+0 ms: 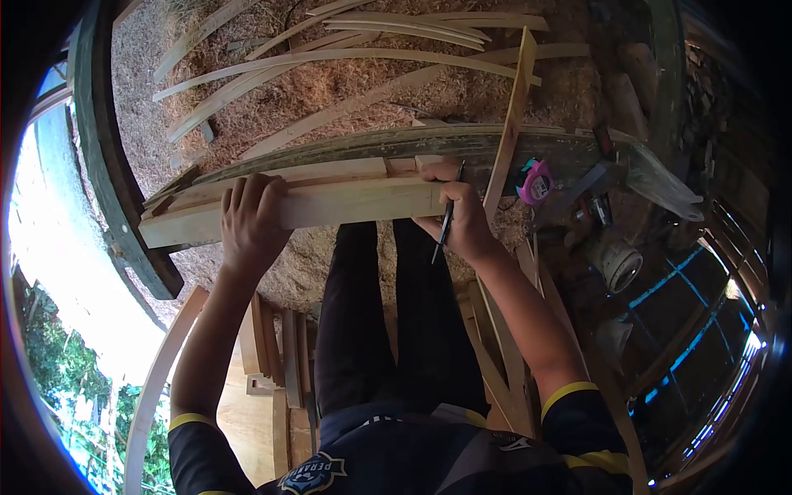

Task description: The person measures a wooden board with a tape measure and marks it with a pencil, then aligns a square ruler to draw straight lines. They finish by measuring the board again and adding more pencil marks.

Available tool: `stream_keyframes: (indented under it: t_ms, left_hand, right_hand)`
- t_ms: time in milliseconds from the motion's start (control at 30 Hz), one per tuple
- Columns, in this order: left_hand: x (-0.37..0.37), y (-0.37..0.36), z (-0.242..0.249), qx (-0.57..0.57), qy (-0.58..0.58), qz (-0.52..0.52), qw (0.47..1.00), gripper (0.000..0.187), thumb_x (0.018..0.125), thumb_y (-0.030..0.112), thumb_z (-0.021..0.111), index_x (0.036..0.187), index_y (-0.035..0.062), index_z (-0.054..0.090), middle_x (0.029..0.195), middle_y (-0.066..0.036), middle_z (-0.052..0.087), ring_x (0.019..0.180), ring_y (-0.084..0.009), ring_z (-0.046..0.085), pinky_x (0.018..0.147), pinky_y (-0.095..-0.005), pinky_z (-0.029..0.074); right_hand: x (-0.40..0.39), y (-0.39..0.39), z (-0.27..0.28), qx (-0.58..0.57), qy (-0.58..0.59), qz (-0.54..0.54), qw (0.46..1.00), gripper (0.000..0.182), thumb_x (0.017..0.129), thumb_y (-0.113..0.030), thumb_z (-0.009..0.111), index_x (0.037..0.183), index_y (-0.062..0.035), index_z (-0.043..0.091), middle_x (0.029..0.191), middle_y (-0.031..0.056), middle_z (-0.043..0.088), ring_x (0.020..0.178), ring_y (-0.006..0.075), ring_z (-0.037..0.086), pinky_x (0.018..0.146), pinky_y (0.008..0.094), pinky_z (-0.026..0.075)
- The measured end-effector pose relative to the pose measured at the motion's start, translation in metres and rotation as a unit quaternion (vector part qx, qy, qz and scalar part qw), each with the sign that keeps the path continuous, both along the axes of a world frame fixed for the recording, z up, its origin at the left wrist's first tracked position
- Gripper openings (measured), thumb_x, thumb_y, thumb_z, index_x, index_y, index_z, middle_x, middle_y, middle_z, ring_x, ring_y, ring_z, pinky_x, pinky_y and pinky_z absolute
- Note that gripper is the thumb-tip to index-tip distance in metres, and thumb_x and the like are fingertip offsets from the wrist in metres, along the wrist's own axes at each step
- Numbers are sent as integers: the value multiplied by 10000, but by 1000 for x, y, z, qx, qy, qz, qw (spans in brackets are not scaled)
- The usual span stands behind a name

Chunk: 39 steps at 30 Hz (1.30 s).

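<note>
A pale wooden board [355,205] lies lengthwise across the workbench in front of my legs. My left hand [252,214] is wrapped over its left part, fingers on the far edge. At the right end my right hand [462,219] grips the board's end while also holding a slim dark pencil [446,227], which slants down between the fingers. Whether it is a pencil or a pen is hard to tell. Behind the board, shorter wood pieces [330,175] lie along the weathered bench beam [346,155].
An upright-looking slat [510,124] leans across the beam, with a pink tape measure [536,182] right of it. Tools, a plastic bag [664,186] and a jar [620,266] sit farther right. Curved strips [346,56] lie on shavings beyond; more planks [268,346] are by my legs.
</note>
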State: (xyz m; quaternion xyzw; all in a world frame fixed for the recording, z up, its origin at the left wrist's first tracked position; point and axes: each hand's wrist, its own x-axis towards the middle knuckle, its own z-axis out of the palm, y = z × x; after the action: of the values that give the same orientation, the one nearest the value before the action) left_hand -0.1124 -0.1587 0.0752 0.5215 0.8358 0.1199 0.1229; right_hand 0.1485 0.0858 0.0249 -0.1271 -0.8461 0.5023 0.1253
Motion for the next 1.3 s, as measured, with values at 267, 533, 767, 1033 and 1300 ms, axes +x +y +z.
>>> stream_keyframes:
  t_ms: [267, 533, 767, 1033, 1300]
  left_hand:
    - [-31, -1, 14, -107, -77, -22, 991, 763, 656, 335, 1001, 1321, 106, 705, 1271, -116, 760, 1188, -344, 743, 1096, -488, 572]
    - [-15, -11, 11, -133, -94, -9, 987, 779, 659, 314, 1008, 1343, 89, 712, 1332, -135, 766, 1199, -353, 757, 1039, -485, 608]
    - [-6, 15, 33, -128, -134, -17, 983, 826, 708, 332, 989, 1417, 64, 662, 1353, -172, 736, 1223, -415, 704, 1068, -532, 549]
    - [67, 129, 27, 17, -236, -50, 970, 459, 1080, 330, 617, 1408, 12, 661, 1418, -234, 673, 1347, -466, 613, 1158, -548, 453]
    - [122, 157, 56, 146, -210, -57, 965, 442, 1152, 360, 501, 1272, 1, 728, 1369, -227, 697, 1326, -448, 639, 1152, -542, 461]
  right_hand:
    - [8, 7, -10, -43, -48, -24, 998, 701, 756, -50, 997, 1134, -129, 412, 1497, 245, 603, 1429, 441, 600, 1128, 509, 541]
    - [10, 11, -9, -67, -44, -46, 996, 685, 688, -29, 1015, 1131, -115, 499, 1498, 201, 624, 1362, 439, 626, 1072, 502, 553]
    - [16, 27, 25, -55, 15, -99, 993, 520, 852, -130, 953, 1219, -84, 587, 1423, 175, 661, 1324, 395, 649, 1056, 496, 555]
    - [130, 73, 13, 174, -122, -395, 894, 542, 844, -163, 952, 1266, -40, 635, 1254, 182, 705, 1145, 397, 686, 994, 507, 544]
    - [148, 102, -1, 135, -174, -329, 918, 744, 652, -239, 1057, 1182, -79, 560, 1089, 171, 635, 1045, 443, 649, 903, 530, 525]
